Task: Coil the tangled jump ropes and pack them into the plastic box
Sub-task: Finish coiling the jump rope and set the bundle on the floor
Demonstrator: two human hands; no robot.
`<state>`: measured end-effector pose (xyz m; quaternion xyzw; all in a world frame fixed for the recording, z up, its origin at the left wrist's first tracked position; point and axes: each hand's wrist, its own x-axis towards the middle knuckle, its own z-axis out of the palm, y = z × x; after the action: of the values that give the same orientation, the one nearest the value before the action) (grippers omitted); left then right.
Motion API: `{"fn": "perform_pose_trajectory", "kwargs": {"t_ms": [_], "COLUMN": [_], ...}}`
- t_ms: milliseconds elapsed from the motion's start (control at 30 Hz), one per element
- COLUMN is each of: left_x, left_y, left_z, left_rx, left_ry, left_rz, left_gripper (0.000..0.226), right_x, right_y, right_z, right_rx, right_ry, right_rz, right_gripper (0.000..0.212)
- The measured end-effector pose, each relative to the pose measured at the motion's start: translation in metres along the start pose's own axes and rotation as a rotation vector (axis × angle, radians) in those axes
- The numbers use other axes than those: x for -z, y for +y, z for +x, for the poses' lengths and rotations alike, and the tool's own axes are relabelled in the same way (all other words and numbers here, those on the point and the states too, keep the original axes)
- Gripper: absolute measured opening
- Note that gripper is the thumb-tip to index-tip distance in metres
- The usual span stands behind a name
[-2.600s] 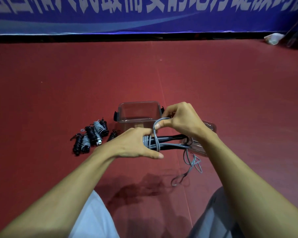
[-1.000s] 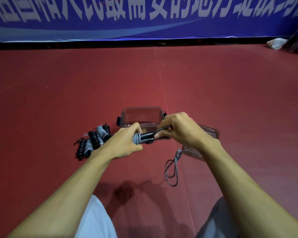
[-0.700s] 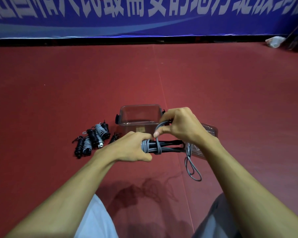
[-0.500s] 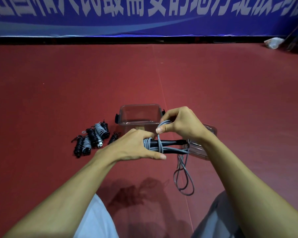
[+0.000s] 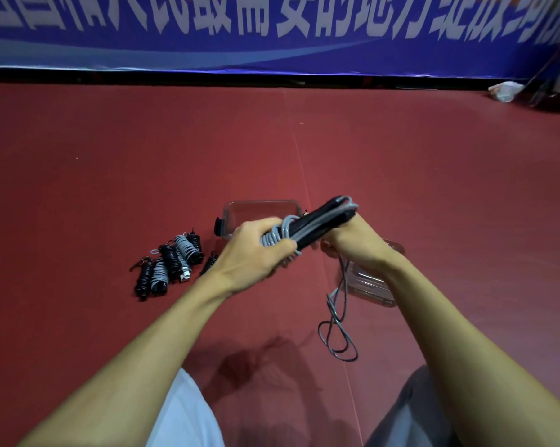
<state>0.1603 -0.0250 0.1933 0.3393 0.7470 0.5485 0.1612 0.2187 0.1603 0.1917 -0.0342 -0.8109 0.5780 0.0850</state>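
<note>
My left hand [image 5: 256, 250] grips the wound end of a jump rope [image 5: 314, 225] with black handles and a grey cord. The handles tilt up to the right. My right hand [image 5: 352, 245] holds the cord below the handles; its fingers are hidden. A loose tail of grey cord [image 5: 338, 327] hangs from my right hand to the floor in loops. A clear plastic box [image 5: 259, 209] stands on the floor just behind my hands. Several coiled ropes [image 5: 169, 264] lie in a pile to the left of the box.
The clear lid [image 5: 368, 283] lies on the red floor [image 5: 433, 188] under my right wrist. My knees are at the bottom edge. A blue banner [image 5: 272, 30] runs along the far wall, and a white crumpled thing [image 5: 504, 90] lies at the far right.
The handle bundle has tilted from level to pointing up and right. My right hand has dropped from above the bundle to below it, and the loose tail has shifted on the floor.
</note>
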Motion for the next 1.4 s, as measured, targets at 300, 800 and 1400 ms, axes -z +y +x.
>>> {"fn": "perform_pose_trajectory", "kwargs": {"t_ms": [300,800,1400], "left_x": [0.011,0.016,0.006], "left_y": [-0.008,-0.036,-0.010], "left_z": [0.006,0.007,-0.006], "left_rx": [0.066,0.180,0.056], "left_ry": [0.229,-0.013,-0.179], "left_rz": [0.107,0.746,0.737], "left_gripper": [0.025,0.031,0.066], "right_x": [-0.003,-0.005,-0.005], "right_y": [0.009,0.002,-0.005], "right_z": [0.000,-0.004,-0.004], "right_rx": [-0.236,0.187,0.127], "right_ry": [-0.272,-0.343,0.099], "right_rz": [-0.631,-0.731,-0.482], "right_gripper": [0.042,0.024,0.037]}}
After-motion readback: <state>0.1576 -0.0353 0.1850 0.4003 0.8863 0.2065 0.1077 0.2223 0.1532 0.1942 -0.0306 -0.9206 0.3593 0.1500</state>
